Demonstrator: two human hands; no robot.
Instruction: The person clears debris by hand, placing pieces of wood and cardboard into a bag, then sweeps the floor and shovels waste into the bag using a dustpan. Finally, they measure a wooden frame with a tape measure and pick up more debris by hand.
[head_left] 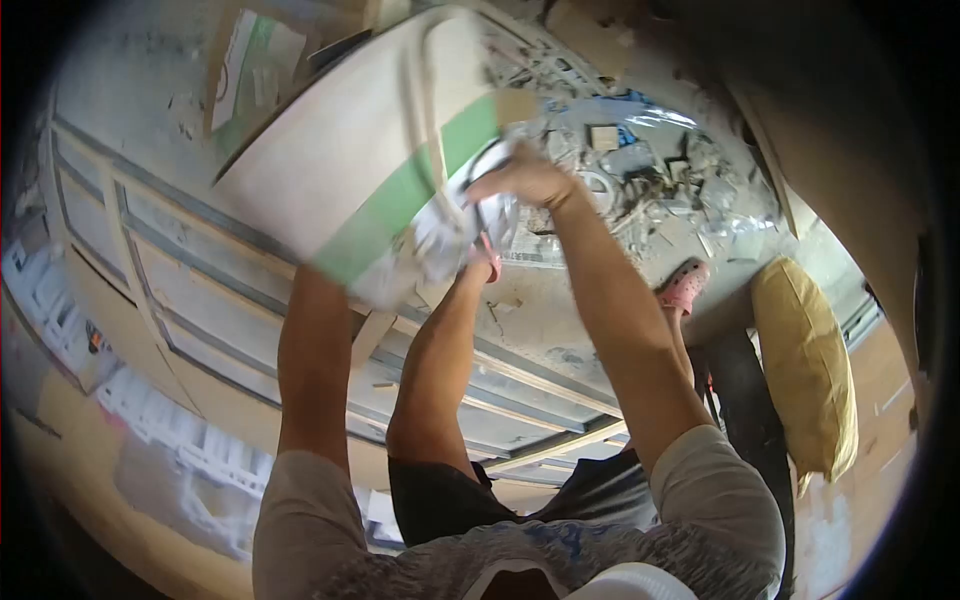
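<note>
The box looks bulky, stiff and fairly light, best held at opposite edges; the right hand blurs beside it, grip unclear, the left hand hidden

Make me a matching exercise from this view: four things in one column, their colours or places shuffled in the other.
Things:
1. Stuffed sack
2. Right hand
3. Right shoe
4. Large raised object

Colours or places:
A. White with a green band
B. Pink
C. At the edge of the raised object
D. Yellow

Right pairs: 1-D, 2-C, 3-B, 4-A
</note>
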